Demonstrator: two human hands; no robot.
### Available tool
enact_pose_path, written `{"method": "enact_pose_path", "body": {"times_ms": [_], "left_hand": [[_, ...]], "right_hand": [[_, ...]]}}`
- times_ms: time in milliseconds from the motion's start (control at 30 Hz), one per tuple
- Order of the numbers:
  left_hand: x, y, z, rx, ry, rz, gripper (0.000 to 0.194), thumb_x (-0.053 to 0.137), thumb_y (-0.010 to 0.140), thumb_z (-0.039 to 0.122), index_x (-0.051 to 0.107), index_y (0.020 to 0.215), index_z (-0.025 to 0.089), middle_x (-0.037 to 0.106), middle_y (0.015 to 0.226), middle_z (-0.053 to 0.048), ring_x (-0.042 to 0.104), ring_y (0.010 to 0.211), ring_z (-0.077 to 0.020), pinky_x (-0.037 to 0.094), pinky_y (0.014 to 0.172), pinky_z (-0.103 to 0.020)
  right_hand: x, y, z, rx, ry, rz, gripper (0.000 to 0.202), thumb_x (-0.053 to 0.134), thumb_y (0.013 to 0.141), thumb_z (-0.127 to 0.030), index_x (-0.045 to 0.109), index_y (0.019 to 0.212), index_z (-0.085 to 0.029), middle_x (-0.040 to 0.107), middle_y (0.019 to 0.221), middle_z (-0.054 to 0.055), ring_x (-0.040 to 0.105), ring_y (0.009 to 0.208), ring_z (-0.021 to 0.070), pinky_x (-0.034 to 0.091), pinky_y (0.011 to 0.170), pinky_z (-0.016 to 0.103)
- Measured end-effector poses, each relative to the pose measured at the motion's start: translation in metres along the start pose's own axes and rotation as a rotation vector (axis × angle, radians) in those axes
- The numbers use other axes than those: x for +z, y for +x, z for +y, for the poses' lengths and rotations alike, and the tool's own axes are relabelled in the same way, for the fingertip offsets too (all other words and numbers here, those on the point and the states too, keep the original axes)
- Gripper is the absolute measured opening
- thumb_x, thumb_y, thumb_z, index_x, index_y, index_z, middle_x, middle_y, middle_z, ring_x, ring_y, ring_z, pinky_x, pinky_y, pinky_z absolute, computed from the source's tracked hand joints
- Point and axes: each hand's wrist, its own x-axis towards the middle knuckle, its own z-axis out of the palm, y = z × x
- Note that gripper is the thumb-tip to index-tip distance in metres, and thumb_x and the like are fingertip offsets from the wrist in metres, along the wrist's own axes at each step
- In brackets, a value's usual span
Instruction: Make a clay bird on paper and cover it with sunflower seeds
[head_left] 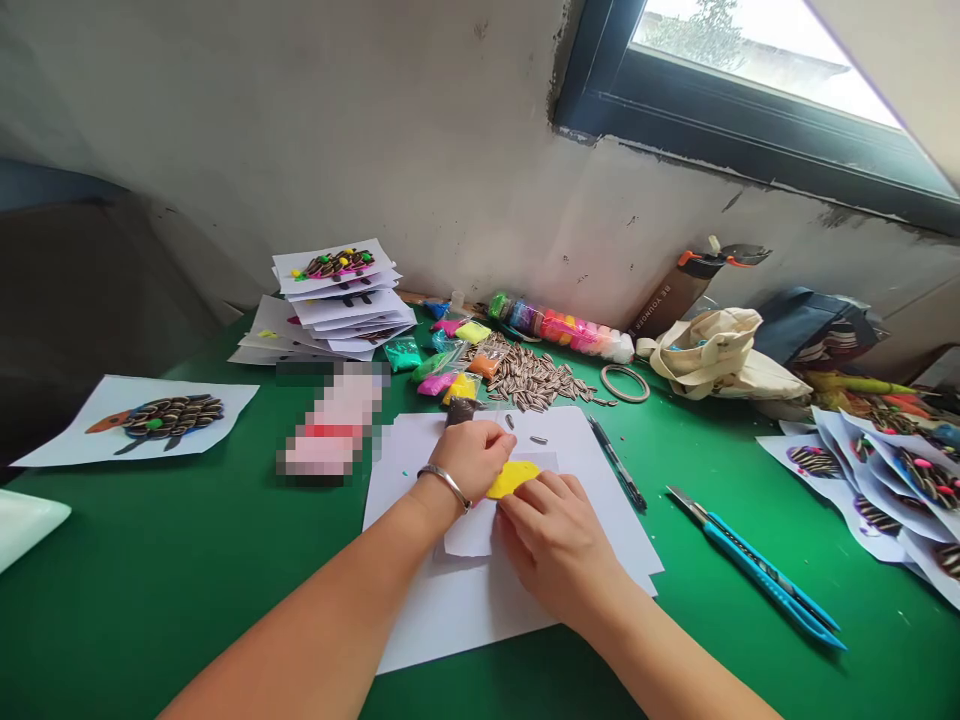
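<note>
Green bench (pixel 225 560) against a bare wall, with yellow modelling clay (pixel 513 477) between both hands, above white paper (pixel 450 620).

With left hand (pixel 471 460) loosely curled at the clay's left edge and right hand (pixel 555 530) half open, fingers bent over its near right edge, best to press lightly and evenly, so as not to thin the rim. Impossible to tell whether pinched or merely touched: fingertips and clay's underside hidden. Small white slip (pixel 469 538) partly covered; pink item (pixel 334 425) too blurred to name.

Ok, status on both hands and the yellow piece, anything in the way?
Left hand, right hand: both at the yellow piece, opposite edges. Yellow piece over white paper. Two loose seeds just beyond it.
</note>
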Motion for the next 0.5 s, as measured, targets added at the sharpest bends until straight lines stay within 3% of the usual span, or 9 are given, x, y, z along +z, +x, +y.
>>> {"method": "enact_pose_path", "body": {"times_ms": [233, 500], "left_hand": [[-0.001, -0.001, 0.001, -0.003, 0.006, -0.002, 0.031, 0.051, 0.081, 0.031, 0.058, 0.053, 0.021, 0.058, 0.05, 0.003, 0.051, 0.054, -0.0136, 0.033, 0.053, -0.025], [0.0, 0.001, 0.0, 0.003, 0.014, -0.01, 0.031, 0.05, 0.081, 0.03, 0.057, 0.053, 0.021, 0.058, 0.051, 0.003, 0.052, 0.054, -0.0136, 0.034, 0.053, -0.025]], "right_hand": [[-0.014, -0.002, 0.003, 0.06, 0.134, -0.08, 0.02, 0.049, 0.083, -0.007, 0.065, 0.083, -0.019, 0.06, 0.076, 0.004, 0.047, 0.075, 0.017, 0.029, 0.067, 0.031], [-0.012, -0.001, -0.002, 0.028, 0.052, -0.196, 0.015, 0.053, 0.081, -0.009, 0.058, 0.071, -0.018, 0.058, 0.073, 0.003, 0.045, 0.072, 0.0162, 0.029, 0.065, 0.03]]}}
